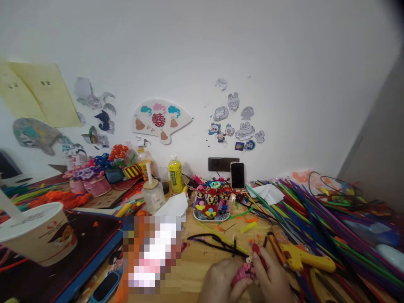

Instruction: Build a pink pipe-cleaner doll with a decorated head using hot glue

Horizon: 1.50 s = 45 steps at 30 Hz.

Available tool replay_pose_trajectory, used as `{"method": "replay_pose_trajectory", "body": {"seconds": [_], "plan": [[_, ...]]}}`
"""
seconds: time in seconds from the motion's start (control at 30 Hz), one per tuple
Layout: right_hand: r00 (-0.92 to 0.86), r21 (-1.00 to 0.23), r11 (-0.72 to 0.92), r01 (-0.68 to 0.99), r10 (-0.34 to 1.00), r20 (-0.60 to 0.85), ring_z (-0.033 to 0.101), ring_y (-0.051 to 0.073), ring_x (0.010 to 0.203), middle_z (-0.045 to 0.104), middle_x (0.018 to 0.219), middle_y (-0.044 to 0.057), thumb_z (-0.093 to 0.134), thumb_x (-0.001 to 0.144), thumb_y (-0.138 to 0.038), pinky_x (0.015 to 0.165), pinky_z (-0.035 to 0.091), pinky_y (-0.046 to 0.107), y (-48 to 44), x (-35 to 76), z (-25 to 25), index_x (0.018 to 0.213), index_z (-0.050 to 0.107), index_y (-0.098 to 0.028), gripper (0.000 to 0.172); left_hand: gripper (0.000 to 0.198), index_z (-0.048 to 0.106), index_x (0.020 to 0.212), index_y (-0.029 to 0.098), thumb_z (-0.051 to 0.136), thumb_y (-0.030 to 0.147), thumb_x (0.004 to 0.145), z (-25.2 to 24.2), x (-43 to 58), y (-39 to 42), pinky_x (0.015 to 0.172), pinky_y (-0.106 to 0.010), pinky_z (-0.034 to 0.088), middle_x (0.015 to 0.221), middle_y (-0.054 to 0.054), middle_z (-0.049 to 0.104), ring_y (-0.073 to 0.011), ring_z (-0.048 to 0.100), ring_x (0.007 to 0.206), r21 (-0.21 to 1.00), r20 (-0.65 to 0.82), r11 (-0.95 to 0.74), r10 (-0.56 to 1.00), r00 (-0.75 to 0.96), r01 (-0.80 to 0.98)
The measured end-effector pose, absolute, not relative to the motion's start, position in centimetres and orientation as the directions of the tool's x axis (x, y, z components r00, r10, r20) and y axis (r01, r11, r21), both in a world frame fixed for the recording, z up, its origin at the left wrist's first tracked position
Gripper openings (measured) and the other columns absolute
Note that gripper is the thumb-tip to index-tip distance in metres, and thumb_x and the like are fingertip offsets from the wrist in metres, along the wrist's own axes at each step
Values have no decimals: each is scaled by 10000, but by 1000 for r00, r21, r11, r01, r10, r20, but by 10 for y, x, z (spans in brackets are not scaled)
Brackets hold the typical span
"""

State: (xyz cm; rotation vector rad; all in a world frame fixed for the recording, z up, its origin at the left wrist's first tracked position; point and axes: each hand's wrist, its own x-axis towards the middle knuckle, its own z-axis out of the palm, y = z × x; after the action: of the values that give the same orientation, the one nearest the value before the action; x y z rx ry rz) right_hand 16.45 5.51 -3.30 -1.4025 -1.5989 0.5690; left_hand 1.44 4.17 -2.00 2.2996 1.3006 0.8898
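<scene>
The left hand (219,283) and right hand (272,274) close their fingers on a light pink pipe-cleaner figure (243,274) (springy stuff; best held at its thick middle).

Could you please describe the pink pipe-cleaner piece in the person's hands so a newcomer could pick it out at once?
On the wooden desk, find the yellow hot glue gun. Just left of it, the left hand and right hand hold a small fuzzy pink piece, the only thing held among the loose pipe-cleaner stems.
</scene>
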Motion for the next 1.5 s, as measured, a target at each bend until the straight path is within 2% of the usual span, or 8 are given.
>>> {"method": "replay_pose_trajectory", "body": {"seconds": [0.2, 0.43, 0.57, 0.73, 1.0, 1.27, 1.43, 1.5], "plan": [[109, -837, 218, 502, 944, 312, 625, 228, 683, 675, 734, 109, 323, 825, -519, 588, 469, 255, 49, 156, -27, 864, 619, -131, 490, 191, 639, 938, 182, 586, 181, 755, -16, 15, 38, 673, -245, 505, 827, -55, 721, -189, 657, 741, 588, 367, -515, 857, 362, 623], [109, -876, 216, 431, 951, 288, 566, 175, 625, 603, 656, 33, 383, 838, -424, 583, 422, 228, 49, 155, -16, 783, 579, -153, 339, 174, 647, 925, 186, 576, 203, 767, -13, 12, 42, 675, -234, 516, 799, -48, 728, -178, 667, 713, 554, 397, -512, 856, 332, 657], [93, -903, 190, 384, 966, 242, 522, 160, 612, 549, 620, 13, 369, 844, -434, 555, 389, 217, 54, 162, -9, 673, 541, -161, 365, 155, 646, 902, 191, 557, 237, 784, -17, 9, 44, 674, -223, 516, 798, -39, 730, -170, 669, 712, 549, 414, -527, 846, 336, 649], [64, -932, 165, 322, 979, 195, 477, 152, 611, 500, 613, 6, 340, 843, -440, 559, 368, 222, 54, 160, -11, 675, 523, -156, 378, 167, 637, 867, 199, 530, 309, 802, -20, 9, 46, 621, -199, 514, 746, -25, 724, -156, 668, 664, 514, 465, -574, 811, 355, 638], [3, -937, 190, 293, 980, 200, 382, 128, 561, 383, 579, -27, 318, 831, -448, 525, 301, 225, 56, 161, -17, 607, 384, -192, 346, 315, 621, 797, 187, 416, 421, 843, -13, 8, 46, 510, -196, 498, 622, -20, 688, -145, 646, 542, 387, 593, -681, 700, 397, 622], [81, -975, 138, 172, 985, 154, 423, 146, 594, 419, 586, -12, 339, 813, -455, 567, 349, 239, 53, 157, -19, 623, 439, -185, 345, 349, 606, 782, 159, 340, 359, 885, -13, 12, 43, 422, -226, 479, 545, -24, 641, -148, 610, 450, 162, 695, -730, 562, 449, 664], [148, -970, 170, 176, 969, 196, 415, 138, 567, 418, 566, -17, 361, 792, -441, 539, 344, 232, 51, 154, -14, 595, 434, -184, 332, 332, 586, 805, 155, 325, 341, 894, -11, 13, 42, 433, -227, 489, 562, -26, 650, -145, 620, 465, 114, 726, -741, 517, 453, 662], [177, -973, 162, 163, 966, 190, 407, 136, 556, 416, 557, -17, 364, 780, -439, 530, 344, 231, 50, 154, -12, 583, 432, -185, 329, 323, 583, 809, 154, 323, 326, 896, -10, 12, 41, 415, -230, 483, 538, -18, 635, -146, 609, 444, 59, 728, -745, 488, 482, 664]]}}
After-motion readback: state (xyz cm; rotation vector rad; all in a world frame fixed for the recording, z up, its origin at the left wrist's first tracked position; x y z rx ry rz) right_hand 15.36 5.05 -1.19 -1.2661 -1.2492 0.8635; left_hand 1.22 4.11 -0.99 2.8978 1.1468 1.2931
